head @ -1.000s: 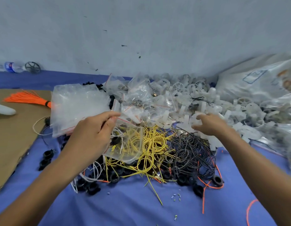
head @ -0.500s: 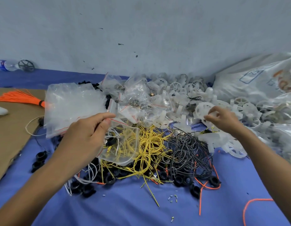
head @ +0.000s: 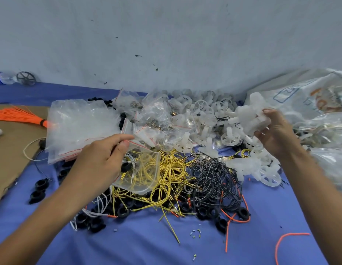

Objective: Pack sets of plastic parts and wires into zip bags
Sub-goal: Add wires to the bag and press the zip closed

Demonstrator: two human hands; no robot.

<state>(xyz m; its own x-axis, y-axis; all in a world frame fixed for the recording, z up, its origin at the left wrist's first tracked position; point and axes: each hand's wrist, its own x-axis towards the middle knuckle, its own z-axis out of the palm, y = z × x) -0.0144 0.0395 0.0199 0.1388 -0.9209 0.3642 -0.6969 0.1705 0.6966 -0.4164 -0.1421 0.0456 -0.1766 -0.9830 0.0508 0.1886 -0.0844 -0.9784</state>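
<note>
Broadly, the blue-covered tabletop carries everything. A heap of white plastic wheels lies at the back right, with tangles of yellow wires and black wires in the middle.

The two hands are well apart. The left hand pinches a zip bag by its red-striped top edge between thumb and forefinger. The bag hangs down and rightward over the yellow wires, and its long axis slants away from that hand. The right hand is raised above the heap, its fingers curled round a white plastic part.

The bag's mouth lies left of and below that part, so I judge the part must travel leftward and down to reach it. The left hand is already at the mouth. How wide the mouth gapes I cannot tell.

Inside the bag sits a black ring with some wire.
</note>
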